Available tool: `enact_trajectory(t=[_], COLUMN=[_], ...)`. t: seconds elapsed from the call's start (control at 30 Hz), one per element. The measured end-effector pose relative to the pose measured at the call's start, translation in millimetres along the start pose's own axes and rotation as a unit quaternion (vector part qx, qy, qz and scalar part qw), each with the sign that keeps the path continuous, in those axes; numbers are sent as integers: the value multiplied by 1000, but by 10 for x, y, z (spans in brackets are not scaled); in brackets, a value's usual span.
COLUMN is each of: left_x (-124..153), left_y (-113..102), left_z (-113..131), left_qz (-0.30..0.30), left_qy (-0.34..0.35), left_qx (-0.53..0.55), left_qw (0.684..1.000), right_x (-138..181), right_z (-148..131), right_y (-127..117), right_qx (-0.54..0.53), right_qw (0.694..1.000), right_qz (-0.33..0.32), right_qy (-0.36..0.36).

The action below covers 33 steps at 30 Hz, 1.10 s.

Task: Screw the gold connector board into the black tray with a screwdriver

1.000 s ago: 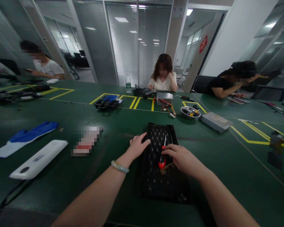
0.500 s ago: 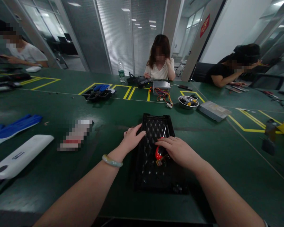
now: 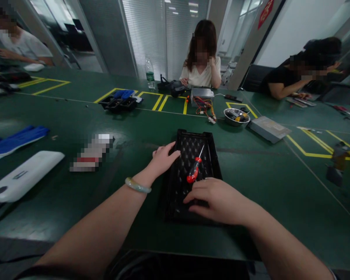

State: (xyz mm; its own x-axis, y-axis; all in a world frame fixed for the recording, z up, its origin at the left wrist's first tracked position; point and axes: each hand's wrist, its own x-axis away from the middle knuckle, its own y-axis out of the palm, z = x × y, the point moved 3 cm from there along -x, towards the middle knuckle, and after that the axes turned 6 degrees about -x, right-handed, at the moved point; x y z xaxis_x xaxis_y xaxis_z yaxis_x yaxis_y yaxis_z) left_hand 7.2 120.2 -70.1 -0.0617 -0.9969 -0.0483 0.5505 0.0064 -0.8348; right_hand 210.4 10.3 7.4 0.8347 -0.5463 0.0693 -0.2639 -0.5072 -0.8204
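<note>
A black plastic tray [image 3: 211, 153] with a quilted floor lies on the green table in front of me. Inside it lies a screwdriver [image 3: 193, 172] with a red handle, its shaft pointing away from me. My left hand [image 3: 162, 158] rests flat on the tray's left rim, fingers stretched out, a pale bangle on the wrist. My right hand [image 3: 218, 200] hovers over the tray's near end, just short of the red handle. Its thumb and fingers curl toward each other, and whatever lies beneath them is hidden.
Left of me lie a white case [image 3: 20, 179] and blue gloves [image 3: 16, 139]. Farther back are a metal bowl [image 3: 236, 116], a grey drive [image 3: 268, 129], a wired box [image 3: 202, 95], black trays [image 3: 118, 103] and a bottle [image 3: 149, 74]. Three people sit around the table.
My right hand has let go of the red screwdriver handle and slid back to the tray's near end. The screwdriver now lies free. The small brass piece is no longer visible.
</note>
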Motion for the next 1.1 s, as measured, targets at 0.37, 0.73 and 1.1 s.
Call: enact_trajectory(t=[0.37, 0.73, 1.1], left_x=[-2, 35, 27], left_y=[-19, 1, 58], left_z=[14, 49, 50], left_qz=[5, 0, 7], left_qy=[-2, 6, 27], left_qx=[-3, -27, -34], left_qw=[1000, 1000, 999], right_x=[-237, -184, -113], right_z=[-170, -199, -110], right_y=[405, 435, 203], right_qx=[87, 137, 26], right_qw=[995, 989, 997], right_qz=[-30, -19, 7], right_qy=[-32, -60, -67])
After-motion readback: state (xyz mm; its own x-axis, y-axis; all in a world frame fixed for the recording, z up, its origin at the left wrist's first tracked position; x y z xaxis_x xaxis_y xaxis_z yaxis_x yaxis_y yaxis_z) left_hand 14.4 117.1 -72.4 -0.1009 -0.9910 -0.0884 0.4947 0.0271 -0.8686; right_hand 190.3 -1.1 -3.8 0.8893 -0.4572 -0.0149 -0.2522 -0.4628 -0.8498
